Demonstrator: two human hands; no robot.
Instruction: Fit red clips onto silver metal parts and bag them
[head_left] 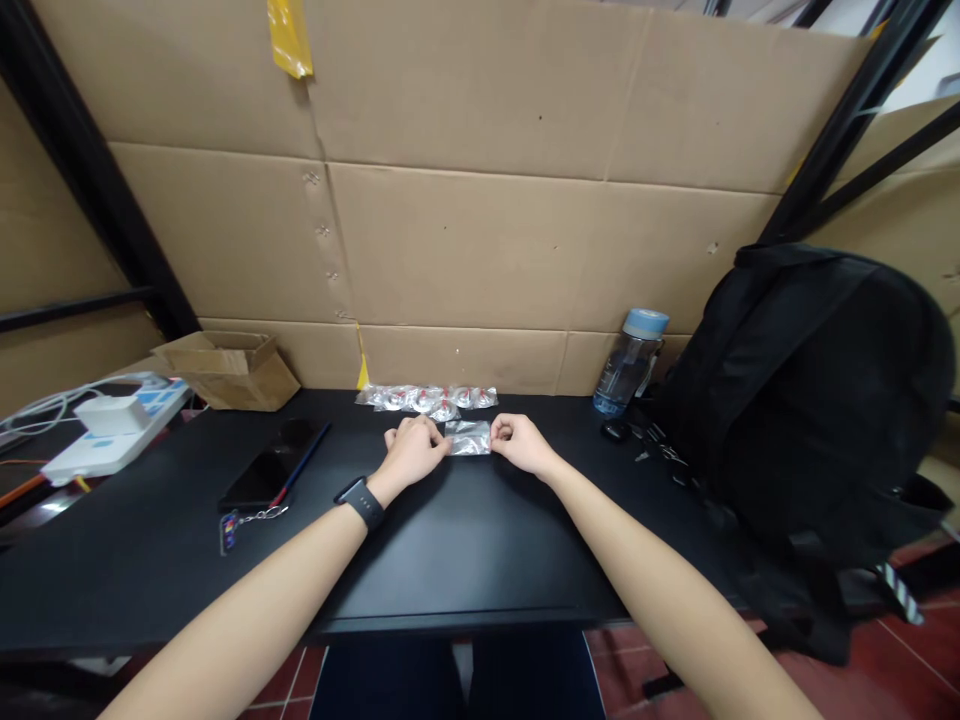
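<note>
A small clear plastic bag (pixel 469 438) is stretched flat between my two hands, just above or on the black tabletop. My left hand (pixel 412 447), with a dark watch on its wrist, pinches the bag's left edge. At the opposite edge, my right hand (pixel 519 443) grips it between thumb and curled fingers. Whether the bag holds anything is too small to tell. Right behind the hands lies a row of several clear packets (pixel 424 400) with round silvery items and red marks inside.
To the left are a phone (pixel 277 465) with a keychain, an open cardboard box (pixel 229 370) and a white power strip (pixel 120 425). A water bottle (pixel 630 362), keys (pixel 649 440) and a black backpack (pixel 810 420) stand or lie at right. A cardboard wall (pixel 465 250) closes the back.
</note>
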